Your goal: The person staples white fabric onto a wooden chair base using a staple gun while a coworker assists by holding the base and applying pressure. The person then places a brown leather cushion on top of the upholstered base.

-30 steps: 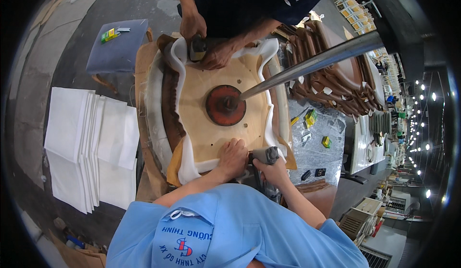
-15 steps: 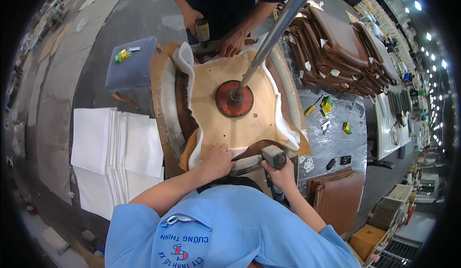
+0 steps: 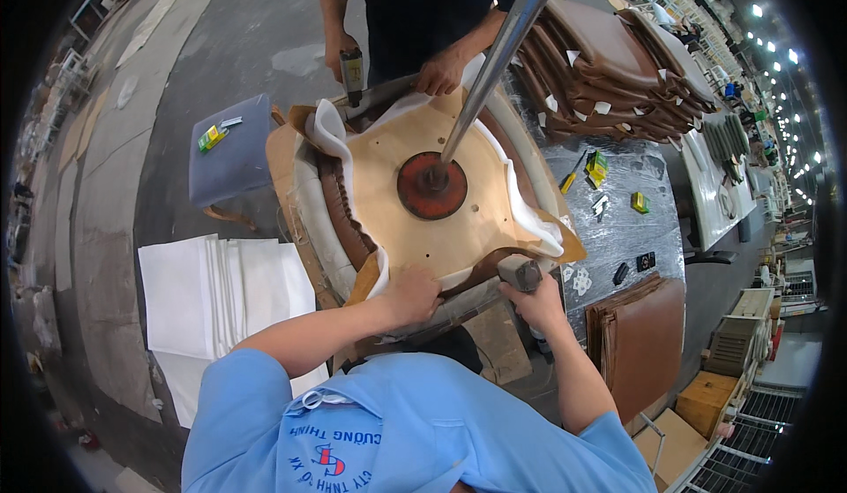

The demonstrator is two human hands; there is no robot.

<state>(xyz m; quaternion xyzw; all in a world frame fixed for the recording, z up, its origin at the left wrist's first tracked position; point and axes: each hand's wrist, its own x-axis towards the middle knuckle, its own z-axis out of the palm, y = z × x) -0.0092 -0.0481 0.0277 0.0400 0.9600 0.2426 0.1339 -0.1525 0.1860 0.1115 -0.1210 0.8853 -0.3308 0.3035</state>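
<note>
A seat panel with a pale wooden board (image 3: 388,162) lies before me, its white padding (image 3: 331,127) and brown cover (image 3: 346,228) showing around the edges. Pressing on the board from above is a round red disc (image 3: 432,186) at the end of a metal rod (image 3: 498,60). My left hand (image 3: 412,295) is closed over the brown cover at the near edge; its fingertips are partly hidden. My right hand (image 3: 538,303) grips a staple gun (image 3: 520,274), whose head is at the near right corner of the panel.
Across from me a co-worker's hand holds another staple gun (image 3: 352,76); their other hand (image 3: 441,74) rests on the far edge. White sheets (image 3: 185,299) lie left, near a blue-grey seat (image 3: 231,153). Brown covers (image 3: 609,69), small yellow-green boxes (image 3: 597,168) and brown sheets (image 3: 644,334) lie right.
The whole view has shifted a little. My right hand has moved the staple gun slightly forward along the near right corner. The co-worker's staple gun has shifted toward the left; my left hand stays on the edge.
</note>
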